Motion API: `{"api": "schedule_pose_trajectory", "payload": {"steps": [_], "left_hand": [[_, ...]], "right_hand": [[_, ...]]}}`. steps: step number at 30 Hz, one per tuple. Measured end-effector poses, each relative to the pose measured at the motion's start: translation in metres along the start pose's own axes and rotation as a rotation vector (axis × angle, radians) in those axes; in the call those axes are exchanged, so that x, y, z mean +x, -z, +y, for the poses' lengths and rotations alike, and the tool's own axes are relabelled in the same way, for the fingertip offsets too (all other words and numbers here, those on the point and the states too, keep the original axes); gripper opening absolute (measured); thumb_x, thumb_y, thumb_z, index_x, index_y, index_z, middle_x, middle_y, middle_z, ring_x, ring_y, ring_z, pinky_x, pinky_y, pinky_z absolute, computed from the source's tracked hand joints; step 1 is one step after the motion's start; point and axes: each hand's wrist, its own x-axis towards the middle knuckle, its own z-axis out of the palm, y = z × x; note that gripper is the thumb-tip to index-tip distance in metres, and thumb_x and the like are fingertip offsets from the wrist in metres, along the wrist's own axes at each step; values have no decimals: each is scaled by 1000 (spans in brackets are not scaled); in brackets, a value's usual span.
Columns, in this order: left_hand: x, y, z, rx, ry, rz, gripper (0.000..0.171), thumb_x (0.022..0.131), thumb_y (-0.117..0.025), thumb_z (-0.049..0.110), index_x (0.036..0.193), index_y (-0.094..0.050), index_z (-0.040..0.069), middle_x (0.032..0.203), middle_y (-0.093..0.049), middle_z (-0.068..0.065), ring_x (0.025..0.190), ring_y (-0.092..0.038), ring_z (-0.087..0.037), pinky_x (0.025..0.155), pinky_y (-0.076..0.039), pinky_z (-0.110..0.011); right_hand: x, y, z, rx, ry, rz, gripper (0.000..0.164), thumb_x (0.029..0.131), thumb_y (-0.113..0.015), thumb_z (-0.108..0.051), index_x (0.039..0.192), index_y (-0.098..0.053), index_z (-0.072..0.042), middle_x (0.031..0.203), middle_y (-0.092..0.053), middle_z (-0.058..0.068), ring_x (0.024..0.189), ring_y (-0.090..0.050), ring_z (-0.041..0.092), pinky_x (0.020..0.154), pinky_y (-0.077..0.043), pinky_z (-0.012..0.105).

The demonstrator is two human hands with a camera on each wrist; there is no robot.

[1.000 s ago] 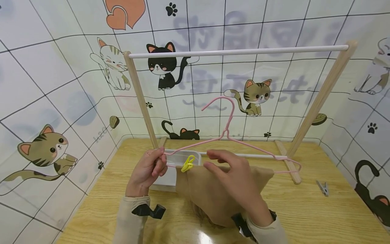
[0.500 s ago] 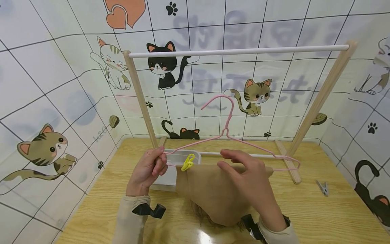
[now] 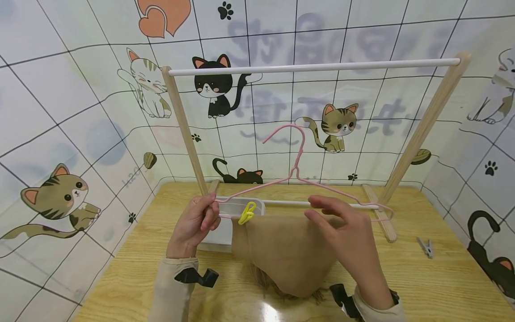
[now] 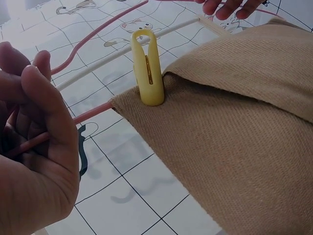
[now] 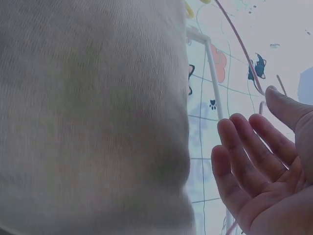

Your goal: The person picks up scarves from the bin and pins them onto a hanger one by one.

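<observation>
My left hand [image 3: 196, 229] grips the left end of a pink clothes hanger [image 3: 298, 154], holding it up over the table with its hook on top. Over the hanger's lower bar hangs a brown fringed scarf [image 3: 283, 250]. A yellow clothespin [image 4: 150, 73] clamps the scarf to the bar near its left corner, close to my left fingers. My right hand [image 3: 351, 237] is at the scarf's right side, fingers loosely bent and thumb apart, with nothing between them. In the right wrist view the right hand's fingers [image 5: 254, 156] lie beside the scarf's edge, palm showing.
Behind the hanger stands a wooden rack with a white top rail [image 3: 314, 68]. A white plastic bin [image 3: 217, 239] sits behind my left hand, partly covered by the scarf. One grey clothespin [image 3: 425, 247] lies on the wooden table [image 3: 132, 277] at right. Cat-patterned sheeting surrounds the table.
My right hand has slid rightward along the scarf's top edge, away from the yellow clothespin. The hanger has shifted slightly left. My left hand keeps its grip in place.
</observation>
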Motion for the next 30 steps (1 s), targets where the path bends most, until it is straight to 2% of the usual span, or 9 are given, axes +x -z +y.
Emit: {"api": "schedule_pose_trajectory", "payload": {"steps": [7, 11, 17, 24, 30], "left_hand": [[0, -1, 1, -6, -2, -6, 52, 113, -34, 15, 79, -74, 11, 50, -57, 10, 42, -41, -8, 51, -45, -18], [0, 0, 0, -9, -5, -11, 52, 113, -34, 15, 80, -74, 10, 50, -58, 10, 42, -41, -8, 51, -45, -18], [0, 0, 0, -15, -11, -21, 52, 113, -34, 14, 81, -74, 10, 50, -58, 10, 42, -41, -8, 51, -45, -18], [0, 0, 0, -14, -13, -22, 51, 113, -35, 15, 81, -75, 11, 51, -59, 11, 42, -42, -6, 51, -46, -17], [1, 1, 0, -10, -15, -27, 51, 113, -36, 16, 81, -75, 11, 52, -61, 11, 42, -45, -4, 51, -46, -17]], "right_hand": [[1, 14, 0, 7, -55, 68, 29, 83, -85, -7, 110, -80, -18, 107, -78, -3, 91, -70, 3, 83, -50, 10], [2, 23, -1, 0, -93, 103, 29, 82, -86, -8, 108, -81, -21, 104, -79, -3, 90, -68, -3, 82, -49, 11], [1, 34, 2, -20, -134, 145, 29, 81, -86, -7, 107, -81, -19, 103, -77, -12, 89, -68, -2, 76, -49, 9], [1, 47, 4, -23, -139, 198, 26, 82, -85, -4, 106, -80, -11, 104, -78, -3, 87, -69, 0, 67, -49, 10], [1, 58, 10, -51, -199, 252, 27, 84, -85, -6, 110, -80, -12, 102, -75, -17, 87, -69, 0, 65, -49, 9]]}}
